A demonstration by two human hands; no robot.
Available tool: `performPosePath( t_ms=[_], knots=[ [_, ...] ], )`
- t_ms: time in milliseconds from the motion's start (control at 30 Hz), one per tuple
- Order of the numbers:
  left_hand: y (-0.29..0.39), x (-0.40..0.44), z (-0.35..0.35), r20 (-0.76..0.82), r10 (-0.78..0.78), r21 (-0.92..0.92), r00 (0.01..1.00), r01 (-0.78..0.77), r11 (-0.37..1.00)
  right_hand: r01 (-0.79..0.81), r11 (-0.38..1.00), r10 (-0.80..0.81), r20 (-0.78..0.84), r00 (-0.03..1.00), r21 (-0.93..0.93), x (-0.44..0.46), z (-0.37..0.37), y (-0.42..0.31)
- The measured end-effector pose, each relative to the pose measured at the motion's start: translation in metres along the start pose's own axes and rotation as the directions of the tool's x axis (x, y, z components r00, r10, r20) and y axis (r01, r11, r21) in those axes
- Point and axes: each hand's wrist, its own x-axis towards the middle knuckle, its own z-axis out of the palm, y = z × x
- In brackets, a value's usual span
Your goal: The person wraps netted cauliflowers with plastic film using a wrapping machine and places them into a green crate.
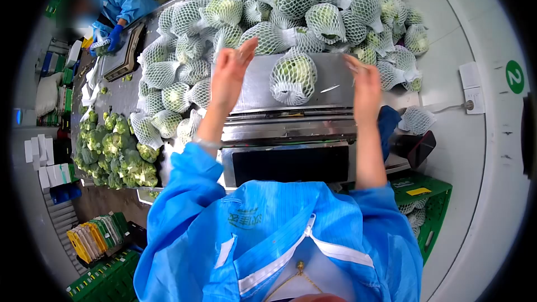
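A pale green vegetable head in a white foam net (293,77) sits on the metal plate of a weighing scale (246,98). To its left, my left hand (234,70) is raised with fingers stretched out, holding nothing. My right hand (366,86) is on the other side of the plate, its fingers extended and apart from the netted head. A thin white sliver (330,88) lies on the plate between the netted head and my right hand. Below the plate is the scale's dark front panel (291,165).
Many netted heads (293,0) are heaped behind and left of the scale. Loose broccoli (114,151) lies at the table's left end. A co-worker in blue (120,0) works at another scale (126,53). A green crate (422,190) stands at right, near a dark device (414,148).
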Motion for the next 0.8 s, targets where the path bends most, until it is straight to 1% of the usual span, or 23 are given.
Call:
performPosePath(
  t_ms=[33, 67, 100, 133, 167, 233, 267, 300, 333, 367, 433, 467, 533, 567, 600, 633, 667, 700, 733, 767, 800],
  knots=[
    [-0.031, 0.012, -0.003, -0.162, -0.025, 0.300, 0.986, 0.074, 0.951, 0.146, 0.938, -0.138, 0.049, 0.989, -0.314, 0.014, 0.006, 0.038],
    [-0.050, 0.017, -0.009, -0.180, -0.099, 0.551, 0.979, 0.184, 0.814, -0.015, 0.856, 0.043, 0.042, 0.998, -0.517, 0.020, 0.009, 0.082],
    [-0.075, 0.019, -0.022, -0.161, -0.162, 0.779, 0.973, 0.226, 0.585, -0.040, 0.817, 0.086, 0.052, 0.995, -0.576, 0.017, 0.020, 0.105],
    [-0.112, 0.022, -0.037, -0.032, -0.076, 0.655, 0.997, 0.078, 0.751, -0.120, 0.817, 0.217, 0.109, 0.970, -0.565, 0.013, 0.029, 0.118],
    [-0.117, 0.023, -0.046, -0.147, -0.314, 0.515, 0.938, 0.344, 0.785, -0.129, 0.840, 0.225, 0.123, 0.966, -0.527, 0.012, 0.028, 0.132],
    [-0.124, 0.014, -0.050, -0.070, -0.326, 0.476, 0.943, 0.319, 0.819, -0.303, 0.821, 0.423, 0.157, 0.893, -0.484, 0.010, 0.026, 0.105],
    [-0.084, 0.003, -0.018, -0.054, -0.519, 0.375, 0.853, 0.499, 0.781, -0.337, 0.871, 0.431, 0.226, 0.873, -0.358, -0.002, 0.022, 0.103],
    [-0.084, -0.007, -0.027, 0.066, -0.495, 0.409, 0.867, 0.429, 0.806, -0.371, 0.901, 0.426, 0.293, 0.856, -0.227, -0.014, 0.017, 0.102],
    [-0.079, -0.016, -0.033, 0.154, -0.473, 0.406, 0.867, 0.381, 0.831, -0.397, 0.913, 0.402, 0.356, 0.844, -0.092, -0.020, 0.011, 0.103],
    [-0.076, -0.025, -0.035, 0.235, -0.454, 0.397, 0.860, 0.341, 0.852, -0.368, 0.907, 0.421, 0.477, 0.772, -0.204, -0.026, -0.002, 0.112],
    [-0.067, -0.034, -0.021, 0.318, -0.380, 0.560, 0.869, 0.152, 0.814, -0.158, 0.954, 0.273, 0.514, 0.813, -0.256, -0.042, 0.000, 0.102],
    [-0.058, -0.039, -0.012, 0.359, -0.349, 0.627, 0.866, 0.053, 0.777, -0.154, 0.938, 0.303, 0.520, 0.799, -0.310, -0.043, 0.002, 0.096],
    [-0.040, -0.036, 0.003, 0.192, -0.464, 0.703, 0.865, 0.209, 0.680, -0.135, 0.903, 0.356, 0.533, 0.768, -0.409, -0.037, 0.005, 0.077],
    [-0.035, -0.035, 0.007, 0.110, -0.509, 0.729, 0.854, 0.278, 0.625, -0.216, 0.898, 0.404, 0.526, 0.748, -0.383, -0.040, 0.006, 0.063],
    [-0.038, -0.041, 0.006, 0.028, -0.554, 0.558, 0.832, 0.447, 0.700, -0.289, 0.889, 0.444, 0.521, 0.729, -0.355, -0.044, 0.006, 0.046],
    [-0.021, -0.051, 0.020, -0.014, -0.600, 0.600, 0.800, 0.487, 0.634, -0.366, 0.871, 0.489, 0.515, 0.704, -0.328, -0.050, 0.005, 0.030],
    [0.000, -0.065, 0.035, -0.092, -0.701, 0.515, 0.707, 0.637, 0.574, -0.266, 0.860, 0.480, 0.513, 0.712, -0.435, -0.061, 0.002, 0.016],
    [0.020, -0.076, 0.051, -0.156, -0.792, 0.413, 0.591, 0.767, 0.491, -0.166, 0.847, 0.455, 0.527, 0.718, -0.504, -0.076, -0.002, 0.001],
    [0.009, -0.093, 0.034, -0.028, -0.826, 0.282, 0.563, 0.797, 0.534, -0.288, 0.818, 0.553, 0.545, 0.630, -0.498, -0.085, -0.006, -0.020],
    [0.020, -0.105, 0.034, -0.006, -0.923, 0.219, 0.385, 0.901, 0.374, -0.400, 0.773, 0.633, 0.564, 0.530, -0.493, -0.094, -0.011, -0.037],
    [0.028, -0.113, 0.042, -0.012, -0.952, 0.202, 0.306, 0.933, 0.298, -0.555, 0.768, 0.621, 0.584, 0.524, -0.319, -0.109, -0.014, -0.046]
  ],
)
